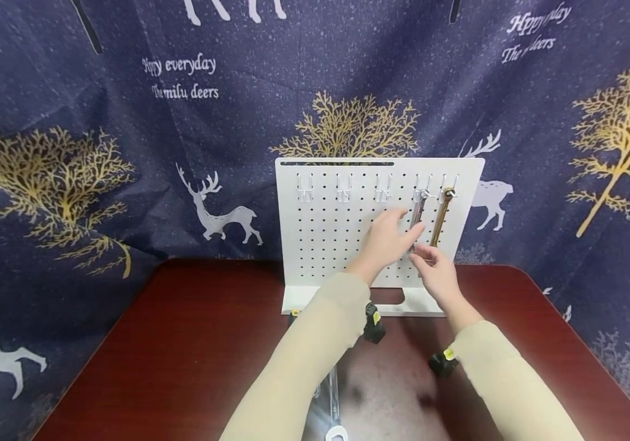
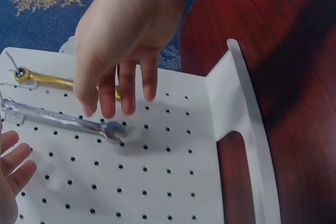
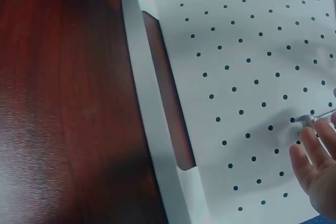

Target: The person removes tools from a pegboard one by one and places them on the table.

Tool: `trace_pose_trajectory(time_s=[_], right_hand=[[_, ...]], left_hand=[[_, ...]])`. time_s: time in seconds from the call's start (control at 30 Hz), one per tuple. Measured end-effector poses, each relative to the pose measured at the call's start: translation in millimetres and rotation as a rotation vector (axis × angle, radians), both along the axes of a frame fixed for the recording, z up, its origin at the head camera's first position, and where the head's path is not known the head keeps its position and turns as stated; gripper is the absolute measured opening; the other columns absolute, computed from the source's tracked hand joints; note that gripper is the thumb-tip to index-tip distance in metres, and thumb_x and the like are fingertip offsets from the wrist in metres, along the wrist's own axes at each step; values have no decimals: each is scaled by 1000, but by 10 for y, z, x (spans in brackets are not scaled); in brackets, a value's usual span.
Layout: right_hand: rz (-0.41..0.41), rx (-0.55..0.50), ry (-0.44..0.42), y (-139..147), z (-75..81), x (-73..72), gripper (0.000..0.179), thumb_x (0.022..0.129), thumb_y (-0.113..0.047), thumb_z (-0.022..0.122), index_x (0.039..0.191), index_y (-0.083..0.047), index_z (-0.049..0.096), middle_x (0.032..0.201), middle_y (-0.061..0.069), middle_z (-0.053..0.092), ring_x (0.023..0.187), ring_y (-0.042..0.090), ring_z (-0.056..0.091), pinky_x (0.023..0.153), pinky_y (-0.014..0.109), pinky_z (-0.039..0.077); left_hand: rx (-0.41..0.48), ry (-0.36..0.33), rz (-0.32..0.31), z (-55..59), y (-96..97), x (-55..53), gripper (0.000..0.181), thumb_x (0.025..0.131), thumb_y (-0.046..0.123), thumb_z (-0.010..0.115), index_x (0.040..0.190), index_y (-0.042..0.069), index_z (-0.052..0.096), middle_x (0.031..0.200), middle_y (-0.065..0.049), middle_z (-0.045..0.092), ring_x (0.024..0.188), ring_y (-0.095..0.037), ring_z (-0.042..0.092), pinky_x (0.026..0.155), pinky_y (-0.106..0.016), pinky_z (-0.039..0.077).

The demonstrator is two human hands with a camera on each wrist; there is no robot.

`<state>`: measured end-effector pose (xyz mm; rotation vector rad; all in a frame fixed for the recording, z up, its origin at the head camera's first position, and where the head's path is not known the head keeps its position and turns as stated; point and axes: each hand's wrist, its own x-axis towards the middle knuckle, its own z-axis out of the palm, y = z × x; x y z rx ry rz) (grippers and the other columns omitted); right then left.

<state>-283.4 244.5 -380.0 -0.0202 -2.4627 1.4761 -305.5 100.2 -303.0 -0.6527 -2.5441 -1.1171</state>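
A silver combination wrench (image 1: 418,209) hangs by its upper end from a clear hook on the white pegboard (image 1: 342,236). Just right of it a gold wrench (image 1: 441,217) hangs from another hook. My left hand (image 1: 385,240) is beside the silver wrench, its fingers extended and apart from it in the left wrist view. Close to the silver wrench's lower end is my right hand (image 1: 437,275), its fingers loosely bent. In the left wrist view, this right hand (image 2: 128,35) partly covers the gold wrench (image 2: 50,80), while the silver wrench (image 2: 63,119) shows nearly whole.
Three further clear hooks (image 1: 344,188) on the board's upper left hold nothing. Another silver wrench (image 1: 335,398) lies on the dark red table (image 1: 199,343), partly behind my left sleeve. The pegboard's base lip (image 1: 425,301) juts forward. A patterned blue cloth (image 1: 238,135) hangs behind.
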Motion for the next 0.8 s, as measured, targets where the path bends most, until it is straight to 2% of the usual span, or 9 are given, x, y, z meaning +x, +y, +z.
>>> trace_pose_trajectory(time_s=[0.1,0.23,0.33,0.6,0.8], right_hand=[[8,-4,5,20,30,-30,49,97,-25,51,139,-1,42,135,21,50,121,35,52,78,16,48],[16,-2,12,47,68,-57,54,97,-23,49,144,-3,32,141,22,44,125,38,48,92,36,50],[29,-8,24,62,104,-75,55,98,-22,48,146,-3,29,144,22,41,125,39,47,97,47,47],[75,-3,53,68,164,-149,53,99,-20,46,145,0,29,142,23,41,121,36,50,94,40,50],[116,-120,18,45,182,-209,50,99,-17,44,144,1,31,144,23,39,126,36,45,101,51,45]], left_hand=[[18,-7,18,44,105,-33,57,92,52,51,135,15,50,137,-1,53,127,-16,48,105,-31,42],[43,-22,21,96,200,-80,58,92,55,49,137,18,49,140,1,50,129,-15,46,107,-31,41],[15,-2,17,152,238,-117,55,93,52,48,138,19,48,141,2,49,131,-13,44,109,-27,38],[-189,56,6,365,299,-173,56,96,52,44,141,19,44,145,3,44,134,-11,40,112,-24,33],[-276,36,14,477,356,-212,54,97,49,44,142,19,43,144,5,42,131,-9,43,109,-20,35]])
